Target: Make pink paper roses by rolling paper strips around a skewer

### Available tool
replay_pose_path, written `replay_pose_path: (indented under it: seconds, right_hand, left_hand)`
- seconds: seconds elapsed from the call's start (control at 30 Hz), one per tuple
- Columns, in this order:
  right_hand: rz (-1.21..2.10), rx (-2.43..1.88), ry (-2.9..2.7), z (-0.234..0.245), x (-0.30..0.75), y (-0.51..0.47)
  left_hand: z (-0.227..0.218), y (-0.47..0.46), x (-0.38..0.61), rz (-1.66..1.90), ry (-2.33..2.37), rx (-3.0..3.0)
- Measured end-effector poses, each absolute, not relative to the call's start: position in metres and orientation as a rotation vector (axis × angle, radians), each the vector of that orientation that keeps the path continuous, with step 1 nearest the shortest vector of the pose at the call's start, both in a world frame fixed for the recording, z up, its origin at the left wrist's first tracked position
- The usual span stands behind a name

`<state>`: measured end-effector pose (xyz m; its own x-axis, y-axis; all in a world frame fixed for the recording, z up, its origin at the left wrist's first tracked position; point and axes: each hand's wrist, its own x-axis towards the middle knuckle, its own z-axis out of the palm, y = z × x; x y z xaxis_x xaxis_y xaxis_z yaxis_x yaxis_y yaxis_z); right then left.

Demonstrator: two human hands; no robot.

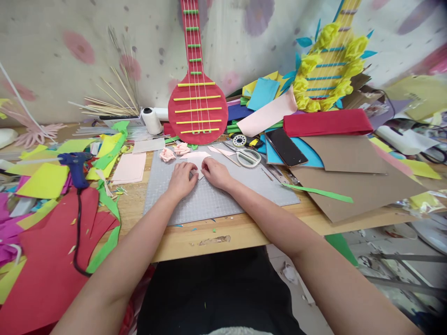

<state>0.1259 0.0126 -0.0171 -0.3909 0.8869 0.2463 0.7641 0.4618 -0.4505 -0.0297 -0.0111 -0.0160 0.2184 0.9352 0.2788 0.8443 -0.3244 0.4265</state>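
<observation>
A small piece of pale pink paper (196, 157) lies over the grey cutting mat (220, 204), between my two hands. My left hand (182, 179) is closed at the paper's left side, its thumb and fingers drawn together at the edge. From the other side my right hand (215, 173) pinches the paper with curled fingers. Part of the sheet is hidden under the fingertips. Just beyond the hands sit two pink paper roses (167, 154). White-handled scissors (248, 158) lie on the mat to the right.
A red paper lute (198, 109) leans at the back; a yellow one with paper flowers (324, 70) stands right. A blue glue gun (77, 168) lies among paper scraps at left. Pink paper squares (129, 168), a phone (286, 147) and brown cardboard (359, 193) flank the mat.
</observation>
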Motion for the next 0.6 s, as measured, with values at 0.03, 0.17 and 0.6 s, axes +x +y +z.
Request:
replay_pose_path:
  seconds: [0.03,0.17,0.6]
  right_hand:
    - [0.363,-1.376,-2.262,-0.0172,0.1259,0.0126]
    - [0.353,-1.366,-2.256,-0.0192,0.1259,0.0141]
    - [0.258,-1.386,-2.296,-0.0185,0.1249,0.0115]
  left_hand:
    - [-0.0157,-0.0104,-0.0300,0.768,1.700,2.264]
    - [-0.0149,-0.0069,-0.0308,0.849,1.690,2.119]
    - [-0.0112,-0.0035,-0.0273,0.744,1.752,2.173]
